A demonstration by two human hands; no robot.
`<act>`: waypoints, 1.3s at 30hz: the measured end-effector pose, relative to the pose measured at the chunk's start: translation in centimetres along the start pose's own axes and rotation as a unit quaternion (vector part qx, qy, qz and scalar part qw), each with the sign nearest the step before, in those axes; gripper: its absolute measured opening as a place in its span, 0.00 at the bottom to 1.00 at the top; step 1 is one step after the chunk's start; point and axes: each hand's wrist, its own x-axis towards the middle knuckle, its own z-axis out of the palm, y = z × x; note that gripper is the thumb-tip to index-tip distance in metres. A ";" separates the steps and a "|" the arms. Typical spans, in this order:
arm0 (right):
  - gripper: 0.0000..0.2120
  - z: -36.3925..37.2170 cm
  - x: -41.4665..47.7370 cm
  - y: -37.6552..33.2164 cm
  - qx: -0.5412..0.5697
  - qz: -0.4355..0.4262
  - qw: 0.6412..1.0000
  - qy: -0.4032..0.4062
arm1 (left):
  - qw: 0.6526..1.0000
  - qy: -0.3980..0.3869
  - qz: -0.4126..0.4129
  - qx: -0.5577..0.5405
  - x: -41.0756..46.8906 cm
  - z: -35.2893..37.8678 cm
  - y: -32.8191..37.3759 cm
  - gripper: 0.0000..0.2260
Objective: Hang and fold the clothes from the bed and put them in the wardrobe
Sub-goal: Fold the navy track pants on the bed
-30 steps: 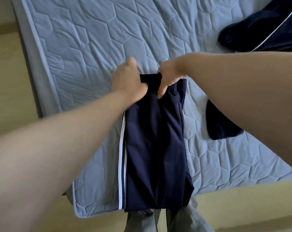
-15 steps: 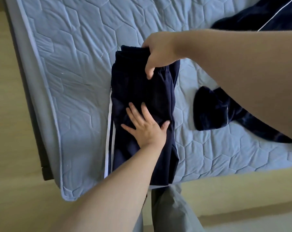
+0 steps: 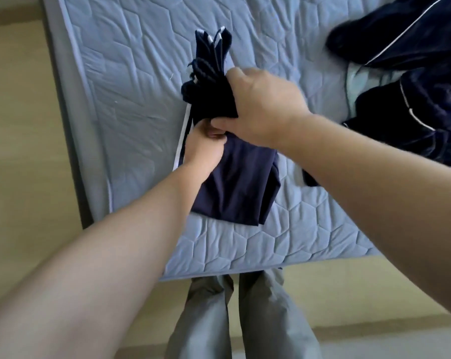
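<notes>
Head view shows the navy blue track trousers with white side stripes point(image 3: 237, 187) lying on the pale blue quilted bed point(image 3: 131, 99), near its 6 o'clock edge and caught mid-fold. Their long axis runs roughly from 6 o'clock to 12 o'clock, leaning slightly toward 11. The near half lies flat on the bed. The far half is gathered into a raised bunch, and its striped ends and a braided cord point toward 12 o'clock. The right hand point(image 3: 260, 104) comes in from 4 o'clock, its grip clenched around that bunch. The left hand point(image 3: 203, 149) reaches in from 7 o'clock and sits at the crease where the bunch meets the flat half, touching the right hand. Its fingers are tucked out of sight, so I cannot tell whether its grip pinches the cloth or only pins it. The step in hand looks like folding this one garment shorter, with hanging and the wardrobe not yet begun. The next move would likely call for carrying the bunch over the crease toward 6 o'clock and laying it square on the flat half, stripes aligned and the crease pinned so the slack cloth does not slide. Well apart, at 2 to 3 o'clock, a heap of dark navy garments with white piping point(image 3: 413, 60) lies unfolded. The person's grey trouser legs point(image 3: 271, 320) stand at 6 o'clock beside the bed's edge.
</notes>
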 end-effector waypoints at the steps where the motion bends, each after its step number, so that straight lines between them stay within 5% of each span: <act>1: 0.29 1.1 -1.4 -1.2 -0.006 -0.006 1.000 0.029 | 0.990 -0.021 -0.082 -0.116 -1.0 -1.6 -0.5 0.07; 5: 0.21 6.8 -6.6 -5.1 -0.076 -0.052 0.994 0.056 | 0.892 -0.130 -0.250 -0.353 -3.8 -6.9 -4.8 0.19; 8: 0.28 11.5 -9.3 -6.5 -0.121 -0.050 0.991 -0.015 | 0.839 -0.138 -0.288 -0.441 -5.3 -8.6 -7.7 0.34; 12: 0.39 16.9 -11.3 -6.9 -0.145 -0.029 0.984 -0.104 | 0.868 -0.156 -0.296 -0.368 -6.5 -8.6 -9.6 0.43; 16: 0.43 19.4 -11.4 -7.1 -0.152 0.003 0.982 -0.114 | 0.926 -0.083 -0.252 -0.269 -7.2 -7.3 -9.5 0.26; 21: 0.34 19.8 -12.2 -6.8 -0.047 0.044 0.993 -0.104 | 0.927 0.062 -0.286 -0.235 -7.9 -5.6 -9.6 0.12; 24: 0.18 19.3 -13.8 -7.5 0.114 0.173 0.978 0.022 | 0.913 0.090 -0.352 -0.183 -8.2 -5.2 -9.6 0.22; 26: 0.15 19.4 -14.6 -7.8 0.207 0.314 0.924 0.075 | 0.903 0.034 -0.400 -0.152 -8.2 -5.3 -9.7 0.28; 27: 0.19 19.4 -14.7 -7.9 0.291 0.405 0.865 0.054 | 0.898 0.004 -0.410 -0.161 -8.2 -5.4 -9.7 0.26; 30: 0.29 19.7 -15.0 -8.6 0.562 0.623 0.536 -0.089 | 0.885 -0.039 -0.413 -0.209 -8.3 -5.4 -9.8 0.22; 32: 0.36 20.3 -14.8 -8.9 0.678 0.624 0.363 -0.142 | 0.888 -0.034 -0.406 -0.216 -8.3 -5.2 -10.4 0.25; 34: 0.38 21.0 -14.2 -8.9 0.739 0.586 0.314 -0.111 | 0.893 -0.030 -0.392 -0.217 -8.5 -5.0 -11.0 0.27; 39: 0.26 20.3 -13.6 -9.0 0.770 0.537 0.342 -0.024 | 0.912 -0.001 -0.353 -0.207 -10.1 -4.8 -10.8 0.39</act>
